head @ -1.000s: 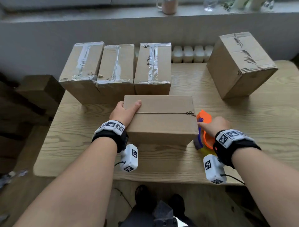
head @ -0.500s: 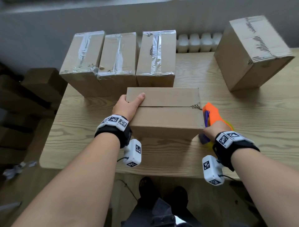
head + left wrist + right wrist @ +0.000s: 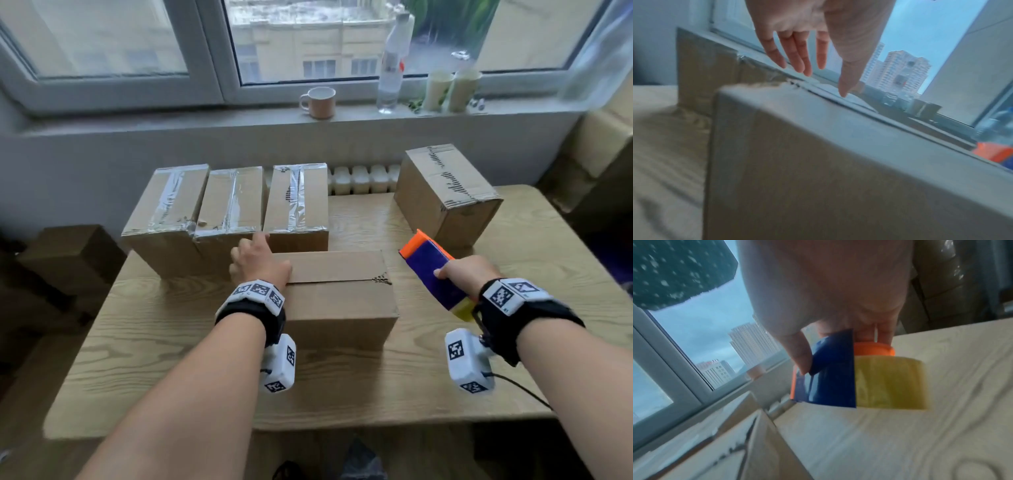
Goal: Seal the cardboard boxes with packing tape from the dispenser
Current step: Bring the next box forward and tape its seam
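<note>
Box (image 3: 337, 294) seam untaped; left hand (image 3: 258, 263) spread, right hand (image 3: 467, 275) gripping dispenser (image 3: 433, 274).

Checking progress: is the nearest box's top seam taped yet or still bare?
Still bare. The nearest box shows a plain seam with no shiny tape, unlike the three taped boxes behind it.

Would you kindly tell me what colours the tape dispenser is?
Orange, blue and yellow tape dispenser, clearest in the head view.

L hand (image 3: 807, 29) fingers straight, thumb tip on top seam of plain brown cardboard box (image 3: 838, 170); taped box (image 3: 701, 69) behind, wooden bench (image 3: 663, 146) below
</note>
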{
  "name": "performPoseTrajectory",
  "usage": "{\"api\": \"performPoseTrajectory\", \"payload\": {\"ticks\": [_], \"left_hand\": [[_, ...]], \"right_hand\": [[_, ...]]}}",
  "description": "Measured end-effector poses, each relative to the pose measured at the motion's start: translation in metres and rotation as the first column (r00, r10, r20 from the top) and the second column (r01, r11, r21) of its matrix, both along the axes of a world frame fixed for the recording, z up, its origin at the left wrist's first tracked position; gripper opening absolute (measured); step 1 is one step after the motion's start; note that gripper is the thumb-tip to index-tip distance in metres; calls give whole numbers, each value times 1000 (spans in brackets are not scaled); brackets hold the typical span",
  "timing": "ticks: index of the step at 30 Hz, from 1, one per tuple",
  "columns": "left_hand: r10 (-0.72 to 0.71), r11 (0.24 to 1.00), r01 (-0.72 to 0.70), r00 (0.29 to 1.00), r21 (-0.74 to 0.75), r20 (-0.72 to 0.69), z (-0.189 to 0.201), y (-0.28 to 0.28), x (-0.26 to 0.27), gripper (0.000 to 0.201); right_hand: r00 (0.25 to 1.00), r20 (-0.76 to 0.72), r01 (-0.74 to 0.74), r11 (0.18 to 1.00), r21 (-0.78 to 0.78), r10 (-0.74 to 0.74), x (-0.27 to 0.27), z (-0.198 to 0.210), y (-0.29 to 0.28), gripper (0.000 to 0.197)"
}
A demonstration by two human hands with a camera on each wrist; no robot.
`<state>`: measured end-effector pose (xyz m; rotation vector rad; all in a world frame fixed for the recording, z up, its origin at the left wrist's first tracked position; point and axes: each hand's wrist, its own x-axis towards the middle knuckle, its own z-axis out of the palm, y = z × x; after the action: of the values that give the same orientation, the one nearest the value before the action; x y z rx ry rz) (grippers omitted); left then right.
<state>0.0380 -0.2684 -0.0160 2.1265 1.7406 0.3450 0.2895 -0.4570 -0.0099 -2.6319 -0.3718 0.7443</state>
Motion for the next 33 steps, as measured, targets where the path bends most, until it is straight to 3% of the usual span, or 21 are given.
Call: {"api": "performPoseTrajectory", "payload": {"ticks": [4, 7, 8, 10, 12, 14, 17, 21, 23, 27, 33], "left_hand": [[-226, 973, 229, 957, 1, 185, 27, -1, 24, 24], [-340, 918, 386, 884, -93, 321, 51, -3, 44, 23], [-311, 900, 406, 852, -157, 420, 58, -3, 51, 21], [-122, 824, 443, 748, -353, 652, 71, -6, 58, 19], [103, 713, 476, 655, -515, 748, 80, -8, 57, 24], [173, 659, 507, 616, -555, 768, 85, -9, 50, 21], [205, 649, 524, 577, -551, 790, 87, -6, 35, 14], [245, 640, 515, 567, -571, 786, 83, 1, 16, 19], [263, 640, 498, 574, -586, 775, 80, 4, 7, 16], [273, 644, 451, 620, -618, 736, 79, 12, -8, 30], [298, 613, 429, 652, -663, 697, 80, 19, -22, 15]], "right_hand": [[978, 57, -206, 973, 107, 201, 4, 53, 2, 28], [950, -84, -263, 914, 309, 302, -9, 84, 2, 21], [930, -142, -270, 893, 360, 339, -15, 91, 3, 23], [887, -202, -314, 864, 394, 414, -25, 99, 7, 35], [853, -244, -337, 842, 421, 462, -35, 102, 12, 45], [823, -303, -306, 825, 476, 480, -44, 104, 17, 45], [790, -341, -310, 811, 497, 510, -53, 106, 22, 46], [772, -360, -327, 814, 480, 523, -59, 104, 30, 51], [760, -376, -334, 814, 475, 531, -64, 103, 35, 49], [732, -389, -376, 808, 455, 560, -73, 102, 46, 51], [711, -388, -421, 797, 434, 587, -83, 101, 61, 50]]}}
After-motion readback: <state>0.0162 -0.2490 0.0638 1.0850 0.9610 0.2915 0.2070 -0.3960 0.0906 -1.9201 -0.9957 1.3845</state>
